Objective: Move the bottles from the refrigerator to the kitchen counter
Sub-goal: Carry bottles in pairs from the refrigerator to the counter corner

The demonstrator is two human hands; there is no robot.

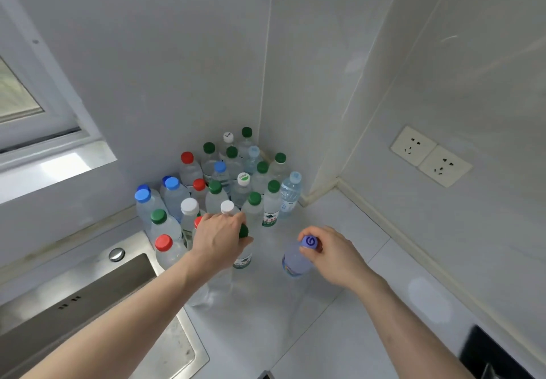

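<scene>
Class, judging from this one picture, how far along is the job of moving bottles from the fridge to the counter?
Done: a big cluster of capped bottles already stands in the counter corner. In hand: the left hand grips a green-capped bottle and the right hand a purple-capped bottle, both at the cluster's front edge. Left: the refrigerator is out of view, so the remainder cannot be told.

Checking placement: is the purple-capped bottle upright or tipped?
Upright: the purple-capped bottle stands on the counter, cap up, gripped by the right hand.
</scene>
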